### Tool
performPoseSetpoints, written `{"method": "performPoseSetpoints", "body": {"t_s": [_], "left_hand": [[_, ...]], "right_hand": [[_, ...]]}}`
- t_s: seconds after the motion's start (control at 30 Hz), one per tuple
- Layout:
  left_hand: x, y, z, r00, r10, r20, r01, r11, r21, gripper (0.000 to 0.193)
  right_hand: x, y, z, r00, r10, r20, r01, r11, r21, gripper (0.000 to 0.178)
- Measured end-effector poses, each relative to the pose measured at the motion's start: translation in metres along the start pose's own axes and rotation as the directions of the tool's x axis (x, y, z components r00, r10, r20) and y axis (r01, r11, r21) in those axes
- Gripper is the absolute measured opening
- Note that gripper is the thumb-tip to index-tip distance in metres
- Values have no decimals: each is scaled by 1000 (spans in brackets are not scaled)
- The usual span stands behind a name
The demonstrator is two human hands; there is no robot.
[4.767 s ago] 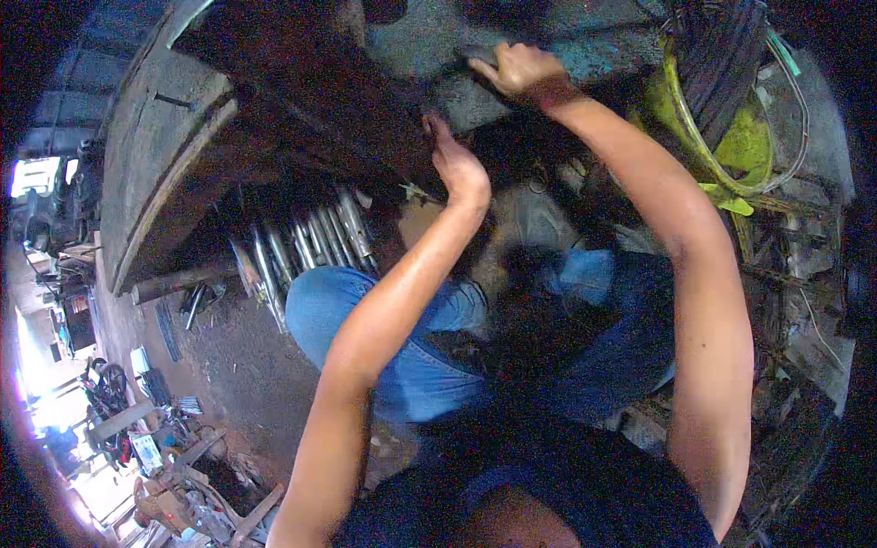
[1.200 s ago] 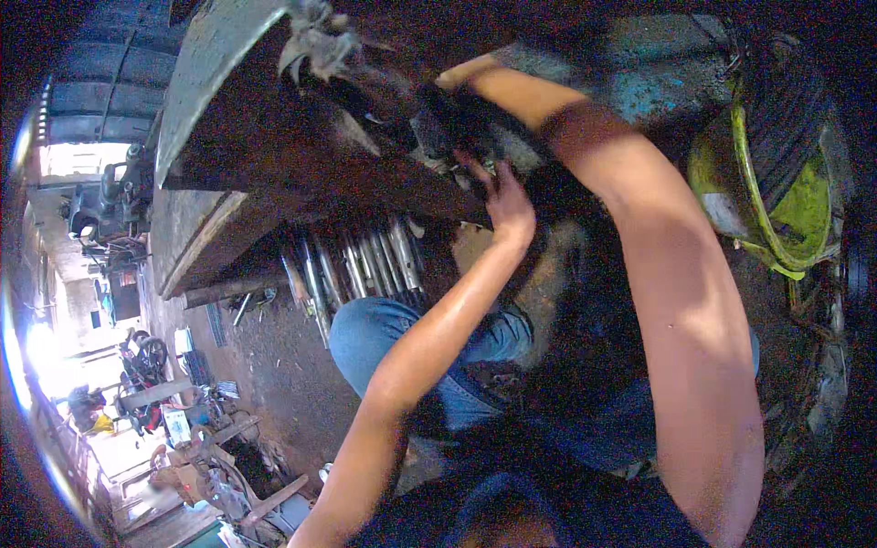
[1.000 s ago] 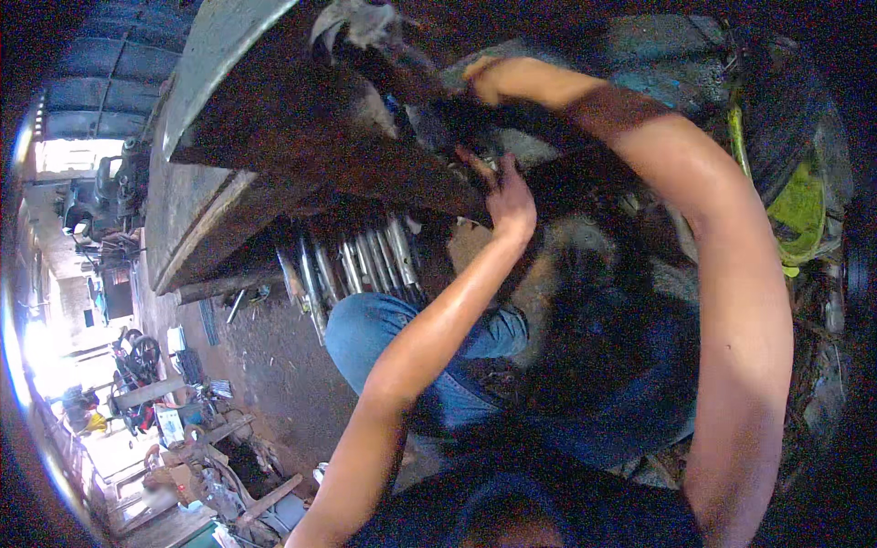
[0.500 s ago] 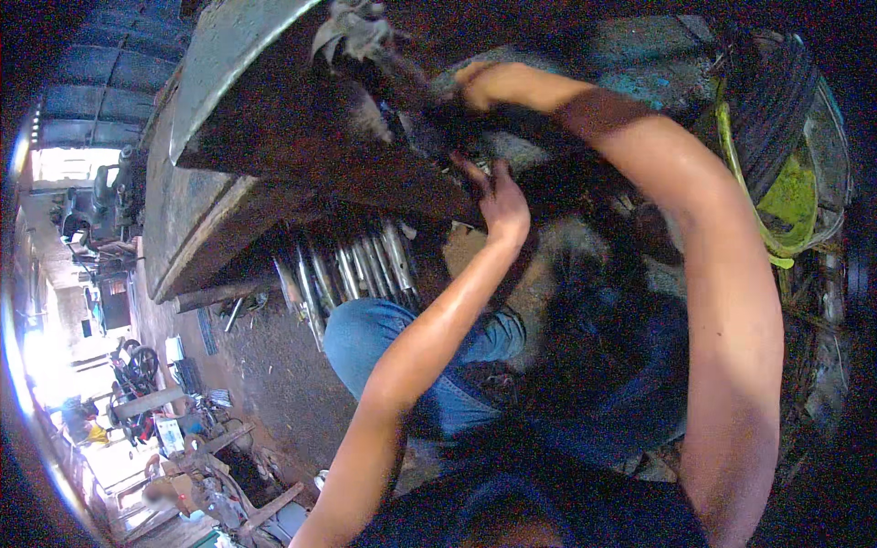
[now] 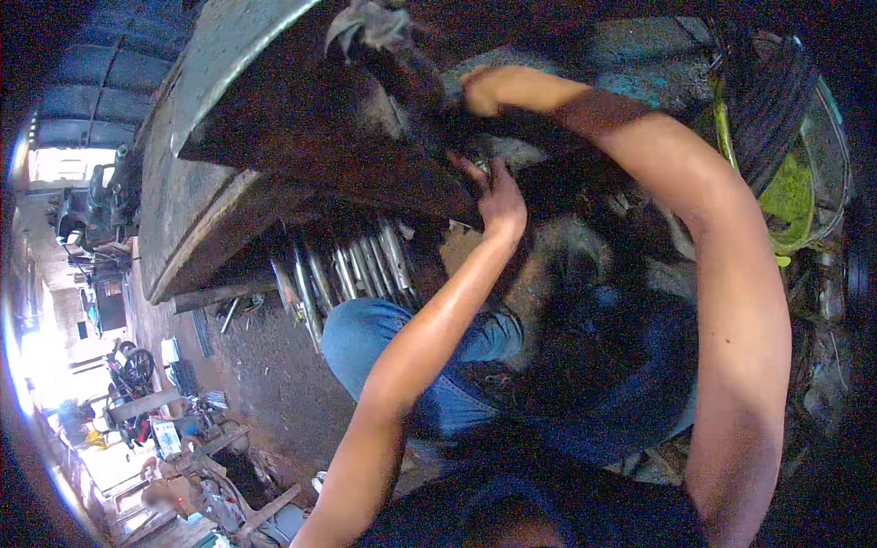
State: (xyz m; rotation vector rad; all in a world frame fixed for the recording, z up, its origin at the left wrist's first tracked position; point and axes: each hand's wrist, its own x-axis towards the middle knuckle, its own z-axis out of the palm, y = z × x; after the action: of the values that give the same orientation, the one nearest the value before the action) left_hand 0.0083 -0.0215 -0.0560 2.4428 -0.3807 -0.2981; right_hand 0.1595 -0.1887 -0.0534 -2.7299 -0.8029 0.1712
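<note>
Dark metalwork hangs under a large, worn steel plate in front of me. My left hand reaches up beside it with fingers stretched apart and nothing visibly held. Its fingertips are close to a small, pale metal part, but I cannot tell whether they touch. Farther up, my right hand bends in behind the dark metalwork; its fingers are hidden, and so is anything in them. A crumpled grey piece, perhaps cloth, sits on top of the metalwork, left of my right hand.
Several shiny metal rods lie beneath the plate, near my bent knee. Coiled black cable and a yellow-green strap are at the far right. A motorcycle and scattered workshop items stand at the left.
My right forearm and elbow have shifted slightly right. My left hand stays in nearly the same place with its fingers spread. The whole view has moved a little.
</note>
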Motion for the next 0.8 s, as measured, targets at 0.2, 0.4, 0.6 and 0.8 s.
{"method": "performPoseSetpoints", "body": {"t_s": [0.2,0.4,0.6,0.8], "left_hand": [[0,-6,3,949,-156,273,204,966,-158,41],[7,-31,25,988,87,-129,-71,990,119,45],[6,-15,11,1000,16,-8,-17,999,-52,39],[1,1,-5,998,-10,55,11,1000,-19,48]], "right_hand": [[35,-23,-33,855,495,-154,-492,868,57,21],[-9,-36,-5,998,21,-58,-32,979,-199,24],[-18,-12,-15,978,133,-158,-92,966,240,20],[-34,-47,-18,954,242,-177,-252,967,-38,24]]}}
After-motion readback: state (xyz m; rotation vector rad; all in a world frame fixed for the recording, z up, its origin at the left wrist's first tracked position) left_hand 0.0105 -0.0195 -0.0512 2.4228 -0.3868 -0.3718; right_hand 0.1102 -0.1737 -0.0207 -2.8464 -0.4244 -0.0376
